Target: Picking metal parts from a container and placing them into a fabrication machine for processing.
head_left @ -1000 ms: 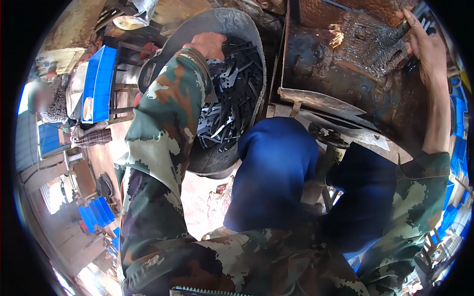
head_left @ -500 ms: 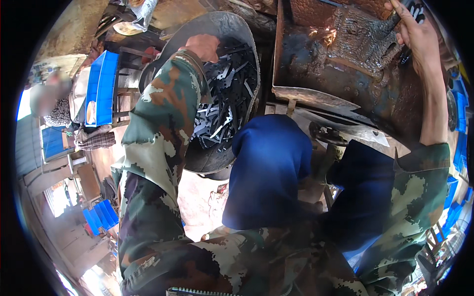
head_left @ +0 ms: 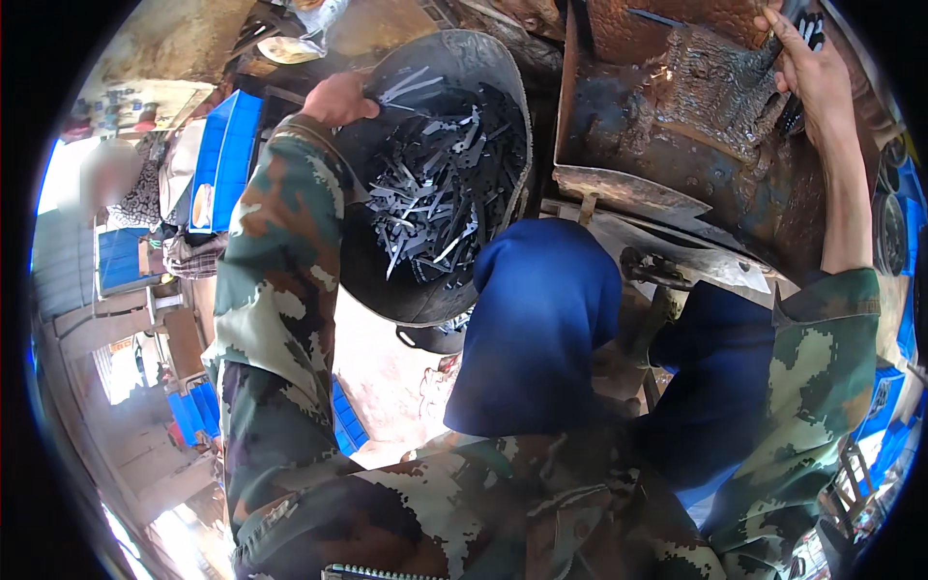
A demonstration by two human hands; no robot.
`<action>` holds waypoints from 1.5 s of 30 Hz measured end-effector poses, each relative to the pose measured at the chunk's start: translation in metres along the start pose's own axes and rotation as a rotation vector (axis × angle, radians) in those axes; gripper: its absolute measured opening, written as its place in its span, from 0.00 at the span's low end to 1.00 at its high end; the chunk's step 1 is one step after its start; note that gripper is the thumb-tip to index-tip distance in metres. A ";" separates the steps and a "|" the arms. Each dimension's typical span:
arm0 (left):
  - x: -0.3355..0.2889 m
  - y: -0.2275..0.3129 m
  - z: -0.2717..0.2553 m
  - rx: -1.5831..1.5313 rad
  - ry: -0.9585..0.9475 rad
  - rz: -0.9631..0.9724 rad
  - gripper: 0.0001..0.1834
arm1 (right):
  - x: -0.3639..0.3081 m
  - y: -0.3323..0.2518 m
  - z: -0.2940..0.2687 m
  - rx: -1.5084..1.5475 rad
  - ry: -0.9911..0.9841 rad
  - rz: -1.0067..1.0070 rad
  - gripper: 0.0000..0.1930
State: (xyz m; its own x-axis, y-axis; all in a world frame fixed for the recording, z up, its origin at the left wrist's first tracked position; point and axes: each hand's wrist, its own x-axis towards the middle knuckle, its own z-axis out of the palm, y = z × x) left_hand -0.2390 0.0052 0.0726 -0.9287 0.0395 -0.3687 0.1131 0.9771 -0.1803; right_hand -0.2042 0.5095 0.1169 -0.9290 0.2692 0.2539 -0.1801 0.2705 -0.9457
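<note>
My left hand [head_left: 338, 100] is closed at the left rim of a dark, wide tub [head_left: 387, 307]. Thin grey metal strips [head_left: 411, 89] fan out from its fingertips over the tub. Below them lies a heap of flat dark metal pieces [head_left: 435, 193], some with shiny edges. At the upper right, my right hand [head_left: 812, 82] is closed over a rusty, wet metal tray [head_left: 628, 186]. Its fingers are bent round something dark that I cannot make out. Dark pieces with pale ends [head_left: 810, 31] show beside it.
Wet brown sludge covers a rough block [head_left: 710, 92] inside the tray. My blue-covered knee [head_left: 536, 319] is close below the tub and tray. Blue bins [head_left: 224, 159] stand at the left, near another person [head_left: 140, 184]. More blue crates [head_left: 884, 406] line the right side.
My left hand has moved left from above the heap to the tub's rim, with thin strips now showing at its fingertips. My right hand stays at the tray. The view has shifted slightly.
</note>
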 end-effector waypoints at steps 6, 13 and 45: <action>-0.047 0.004 -0.008 -0.161 0.113 0.210 0.29 | 0.024 0.028 -0.023 -0.081 -0.126 0.037 0.18; -0.094 0.067 0.015 0.099 0.145 0.659 0.23 | 0.021 0.024 -0.017 -0.001 -0.134 0.009 0.19; -0.099 0.320 -0.104 -1.585 0.338 0.666 0.11 | 0.056 0.075 -0.030 -0.265 -0.103 -0.107 0.17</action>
State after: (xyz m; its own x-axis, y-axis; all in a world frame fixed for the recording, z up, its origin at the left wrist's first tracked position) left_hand -0.1473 0.3358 0.1463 -0.9210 0.3193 0.2231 0.2393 0.0118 0.9709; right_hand -0.2605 0.5722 0.0666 -0.9396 0.1349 0.3146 -0.2006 0.5277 -0.8254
